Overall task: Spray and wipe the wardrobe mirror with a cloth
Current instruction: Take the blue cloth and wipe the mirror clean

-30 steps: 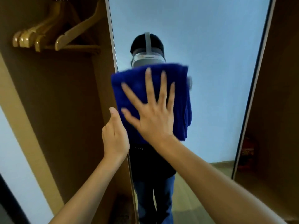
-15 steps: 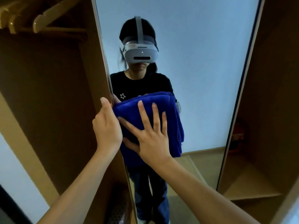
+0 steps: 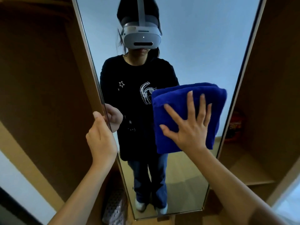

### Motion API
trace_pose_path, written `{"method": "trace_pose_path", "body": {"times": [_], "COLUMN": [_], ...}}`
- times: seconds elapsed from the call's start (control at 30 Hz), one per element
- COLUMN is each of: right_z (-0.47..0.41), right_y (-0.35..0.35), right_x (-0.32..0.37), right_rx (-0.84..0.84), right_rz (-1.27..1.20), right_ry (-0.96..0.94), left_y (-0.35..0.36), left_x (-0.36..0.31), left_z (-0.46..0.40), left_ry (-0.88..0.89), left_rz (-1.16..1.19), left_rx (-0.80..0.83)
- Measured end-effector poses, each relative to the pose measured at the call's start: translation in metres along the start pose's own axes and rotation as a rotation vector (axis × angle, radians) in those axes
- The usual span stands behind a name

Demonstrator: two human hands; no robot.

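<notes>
The tall wardrobe mirror (image 3: 194, 46) fills the middle of the view and reflects a person in a headset. A folded blue cloth (image 3: 175, 109) lies flat against the glass on the mirror's right half. My right hand (image 3: 190, 125) presses on it with fingers spread and straight. My left hand (image 3: 101, 137) grips the mirror's left edge at about the same height, fingers curled round the frame. No spray bottle is in view.
Open wooden wardrobe compartments flank the mirror, dark on the left (image 3: 45, 78), with a shelf (image 3: 246, 174) on the right. A red item (image 3: 235, 125) sits in the right compartment. A patterned bag (image 3: 115, 207) lies at the wardrobe floor, lower left.
My right hand has swept the cloth down from head height and then across to the mirror's right side. My left hand stays on the left edge. The view has tilted downward.
</notes>
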State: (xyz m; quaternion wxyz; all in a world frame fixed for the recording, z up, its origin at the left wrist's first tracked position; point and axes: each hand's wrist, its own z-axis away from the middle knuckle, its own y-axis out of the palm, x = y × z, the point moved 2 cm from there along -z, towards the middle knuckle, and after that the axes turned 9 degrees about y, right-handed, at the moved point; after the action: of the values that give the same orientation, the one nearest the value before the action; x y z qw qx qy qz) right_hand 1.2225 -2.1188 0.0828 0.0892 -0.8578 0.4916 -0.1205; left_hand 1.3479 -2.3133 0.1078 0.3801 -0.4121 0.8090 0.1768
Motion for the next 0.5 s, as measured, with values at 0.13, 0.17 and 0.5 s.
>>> {"method": "trace_pose_path", "body": {"times": [0.13,0.17,0.5], "right_z": [0.0,0.001,0.07], "right_y": [-0.004,-0.005,0.015], "right_x": [-0.054,-0.064,-0.081], "right_rx": [0.008,0.021,0.087], "right_rz": [0.003,0.0,-0.018], "right_ry": [0.059,0.074,0.115], "left_y": [0.002,0.003,0.01], "left_x": [0.003,0.005,0.04], "left_z": [0.004,0.006,0.055], "left_ry": [0.033,0.03,-0.107], "left_rz": [-0.054,-0.066,-0.157], "left_rx": [-0.027,-0.022,-0.003]}}
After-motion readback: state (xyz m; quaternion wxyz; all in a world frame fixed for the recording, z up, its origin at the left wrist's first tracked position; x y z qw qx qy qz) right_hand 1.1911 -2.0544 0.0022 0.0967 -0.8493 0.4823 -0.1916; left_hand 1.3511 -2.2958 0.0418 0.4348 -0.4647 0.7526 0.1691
